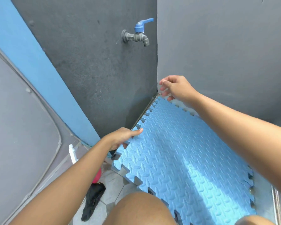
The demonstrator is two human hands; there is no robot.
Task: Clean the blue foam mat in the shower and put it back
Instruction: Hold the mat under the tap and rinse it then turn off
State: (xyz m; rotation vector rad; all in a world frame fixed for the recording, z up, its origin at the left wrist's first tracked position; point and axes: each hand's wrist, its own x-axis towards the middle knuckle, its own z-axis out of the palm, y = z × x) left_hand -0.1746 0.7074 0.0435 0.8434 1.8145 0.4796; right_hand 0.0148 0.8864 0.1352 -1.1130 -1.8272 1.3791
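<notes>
Mat [185, 156] lies in far corner, under tap [137, 35]. Left hand [120, 138] grips its left edge. Right hand [175, 88] at far corner, fingers curled; grasp unclear.

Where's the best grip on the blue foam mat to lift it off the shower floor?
Grip the blue foam mat by its toothed left edge, coming in from the dark wall side, where the left hand sits, thumb on top. It is a thin sheet on the floor, so only the rim offers purchase; the notches let fingers hook under.

Bright daylight, soft blur (edges bowed)
</notes>
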